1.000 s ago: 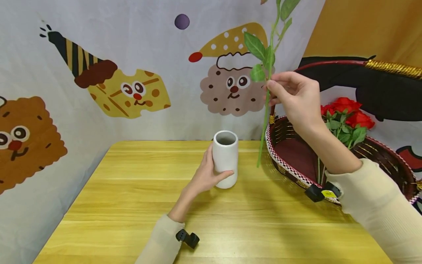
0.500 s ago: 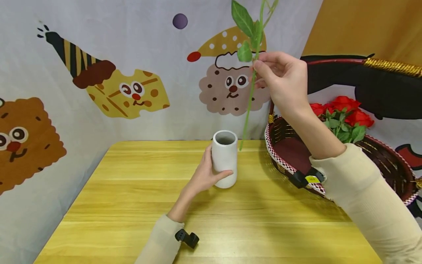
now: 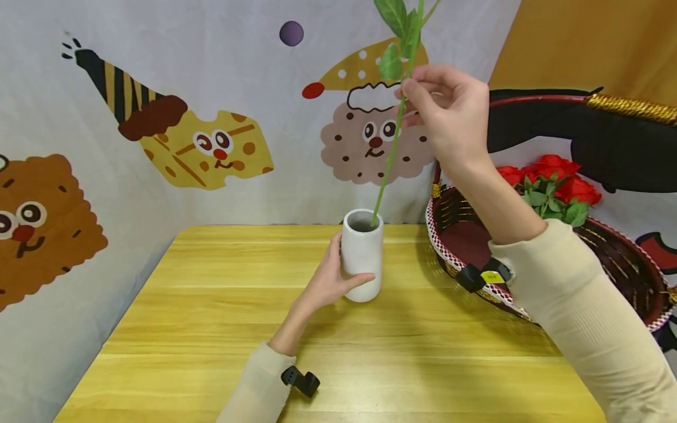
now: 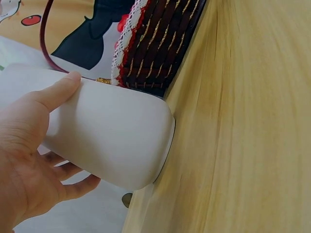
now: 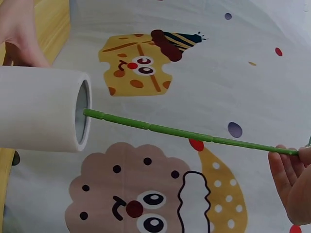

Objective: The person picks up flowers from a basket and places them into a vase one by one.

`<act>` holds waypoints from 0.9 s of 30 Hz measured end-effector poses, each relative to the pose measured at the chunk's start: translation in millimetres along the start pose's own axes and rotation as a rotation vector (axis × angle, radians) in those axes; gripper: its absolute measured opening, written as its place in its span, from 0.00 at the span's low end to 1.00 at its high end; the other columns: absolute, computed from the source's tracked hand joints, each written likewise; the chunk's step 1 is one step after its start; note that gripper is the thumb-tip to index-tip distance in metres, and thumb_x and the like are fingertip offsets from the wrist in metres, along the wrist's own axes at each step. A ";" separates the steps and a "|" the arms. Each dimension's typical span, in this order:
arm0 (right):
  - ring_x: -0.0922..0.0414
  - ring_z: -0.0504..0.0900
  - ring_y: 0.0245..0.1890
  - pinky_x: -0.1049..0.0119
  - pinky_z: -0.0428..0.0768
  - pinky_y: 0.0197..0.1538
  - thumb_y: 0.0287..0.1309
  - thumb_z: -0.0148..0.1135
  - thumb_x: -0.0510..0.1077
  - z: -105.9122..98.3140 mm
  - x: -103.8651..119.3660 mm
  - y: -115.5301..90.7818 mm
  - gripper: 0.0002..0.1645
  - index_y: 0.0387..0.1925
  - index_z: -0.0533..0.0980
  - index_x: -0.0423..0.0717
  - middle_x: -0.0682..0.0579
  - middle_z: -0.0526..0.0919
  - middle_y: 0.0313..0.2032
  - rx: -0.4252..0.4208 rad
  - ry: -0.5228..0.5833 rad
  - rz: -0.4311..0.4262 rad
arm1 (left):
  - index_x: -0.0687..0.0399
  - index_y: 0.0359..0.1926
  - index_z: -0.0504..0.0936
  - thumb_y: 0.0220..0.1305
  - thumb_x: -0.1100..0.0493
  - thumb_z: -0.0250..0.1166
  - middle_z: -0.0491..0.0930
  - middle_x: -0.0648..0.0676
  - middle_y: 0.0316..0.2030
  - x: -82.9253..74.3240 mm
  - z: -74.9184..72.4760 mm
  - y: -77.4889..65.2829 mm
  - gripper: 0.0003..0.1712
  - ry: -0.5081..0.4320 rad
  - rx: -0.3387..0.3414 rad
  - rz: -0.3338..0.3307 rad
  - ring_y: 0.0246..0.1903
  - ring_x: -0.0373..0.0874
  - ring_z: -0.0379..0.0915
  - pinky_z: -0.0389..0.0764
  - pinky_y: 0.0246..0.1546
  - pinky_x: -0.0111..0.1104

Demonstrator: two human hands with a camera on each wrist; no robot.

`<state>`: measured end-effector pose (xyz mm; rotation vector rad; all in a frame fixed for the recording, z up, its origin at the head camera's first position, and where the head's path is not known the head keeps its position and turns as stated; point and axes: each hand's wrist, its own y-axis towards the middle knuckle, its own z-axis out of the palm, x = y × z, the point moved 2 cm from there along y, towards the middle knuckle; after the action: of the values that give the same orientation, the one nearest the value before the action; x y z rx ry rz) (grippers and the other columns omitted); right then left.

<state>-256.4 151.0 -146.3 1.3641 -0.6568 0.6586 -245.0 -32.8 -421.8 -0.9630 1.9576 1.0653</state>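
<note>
So the green stem (image 3: 389, 158) is slanting down with its lower tip right at the mouth of the white vase (image 3: 362, 252), and its leafy top runs out of the head view. Right hand (image 3: 456, 114) has it pinched between thumb and fingers, just below the leaves. Left hand (image 3: 336, 274) is wrapped around the vase, thumb across the front, and the vase is upright on the wooden surface (image 3: 211, 329). Off to the right there's a dark woven basket (image 3: 432, 235) with red roses (image 3: 560, 179) in it. Cartoon-print cloth (image 3: 238, 59) hangs behind everything.
</note>
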 end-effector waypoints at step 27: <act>0.62 0.85 0.26 0.70 0.83 0.35 0.65 0.67 0.39 23.6 -37.6 -25.6 0.11 0.44 0.83 0.35 0.42 0.87 0.34 0.217 -0.427 -0.029 | 0.43 0.79 0.44 0.56 0.51 0.79 0.59 0.52 0.71 2.0 -0.5 1.4 0.62 -0.028 0.023 -0.041 0.66 0.46 0.63 0.67 0.66 0.46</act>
<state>-262.8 123.6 -189.1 1.7352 -0.9221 0.4243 -247.3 -33.2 -422.8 -0.9664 1.9154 1.0264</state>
